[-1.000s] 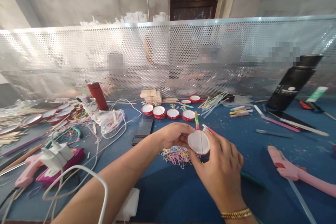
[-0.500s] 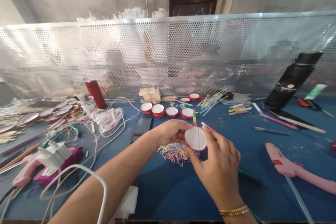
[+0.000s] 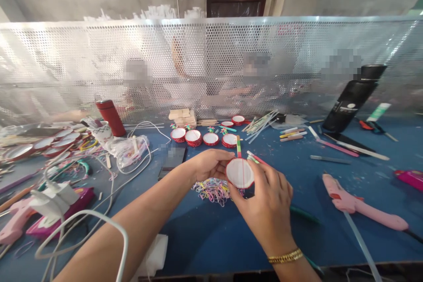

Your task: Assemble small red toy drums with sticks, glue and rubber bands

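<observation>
Both hands hold a small toy banjo (image 3: 238,173), with a round white face, a red rim and a striped stick neck pointing away from me. A thin red line, like a rubber band, runs down its face. My left hand (image 3: 211,165) grips its left edge, fingers partly hidden behind it. My right hand (image 3: 267,198) pinches its right edge, thumb at the bottom. Slim markers (image 3: 256,157) show just past my right fingers; I cannot tell whether they are held. Beneath the banjo lies a heap of coloured rubber bands (image 3: 213,191).
Several similar red-rimmed pieces (image 3: 193,137) stand behind the hands. A pink glue gun (image 3: 360,207) lies at right, with a black bottle (image 3: 350,101) beyond. White cables (image 3: 109,218) loop at left near a red flask (image 3: 112,118). A perforated metal screen (image 3: 198,61) closes the back.
The view has shifted slightly, so things appear a little further left. Both hands keep their hold on the toy banjo, in nearly the same pose.
</observation>
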The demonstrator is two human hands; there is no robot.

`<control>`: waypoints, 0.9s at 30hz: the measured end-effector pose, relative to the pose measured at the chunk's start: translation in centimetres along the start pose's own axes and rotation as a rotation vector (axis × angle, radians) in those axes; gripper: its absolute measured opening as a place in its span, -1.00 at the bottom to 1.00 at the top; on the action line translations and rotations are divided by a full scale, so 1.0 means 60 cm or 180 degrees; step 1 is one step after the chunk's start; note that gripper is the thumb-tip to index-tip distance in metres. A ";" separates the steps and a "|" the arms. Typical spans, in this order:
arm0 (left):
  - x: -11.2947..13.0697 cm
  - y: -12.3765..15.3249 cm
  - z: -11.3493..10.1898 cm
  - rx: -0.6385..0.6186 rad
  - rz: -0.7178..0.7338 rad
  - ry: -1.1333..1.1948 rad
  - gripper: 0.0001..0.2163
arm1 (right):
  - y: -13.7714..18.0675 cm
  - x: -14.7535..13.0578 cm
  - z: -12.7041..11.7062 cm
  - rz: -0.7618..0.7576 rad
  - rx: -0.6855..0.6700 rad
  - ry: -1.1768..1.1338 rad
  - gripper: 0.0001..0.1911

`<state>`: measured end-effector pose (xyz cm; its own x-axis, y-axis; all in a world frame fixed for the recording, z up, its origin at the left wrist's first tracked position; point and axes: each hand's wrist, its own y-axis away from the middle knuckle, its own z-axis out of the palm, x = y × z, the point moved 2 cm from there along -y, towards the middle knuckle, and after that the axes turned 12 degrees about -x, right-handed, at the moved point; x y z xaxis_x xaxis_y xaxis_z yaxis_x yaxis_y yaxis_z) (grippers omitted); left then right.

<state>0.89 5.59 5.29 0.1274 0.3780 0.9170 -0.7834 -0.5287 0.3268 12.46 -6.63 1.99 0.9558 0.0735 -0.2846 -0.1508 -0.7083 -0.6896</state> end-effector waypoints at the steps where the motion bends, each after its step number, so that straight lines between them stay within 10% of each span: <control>1: 0.000 0.000 0.001 -0.0011 0.0012 -0.0020 -0.77 | 0.000 0.000 0.000 0.0009 -0.0014 -0.0006 -0.40; 27: 0.003 0.009 0.008 -0.0053 0.0042 -0.0145 -0.77 | 0.004 -0.001 0.000 -0.0047 -0.0103 0.0042 -0.43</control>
<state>0.79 5.02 5.76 0.1443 0.3359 0.9308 -0.7951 -0.5205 0.3111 12.35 -6.79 1.87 0.9612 0.0751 -0.2655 -0.1285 -0.7297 -0.6716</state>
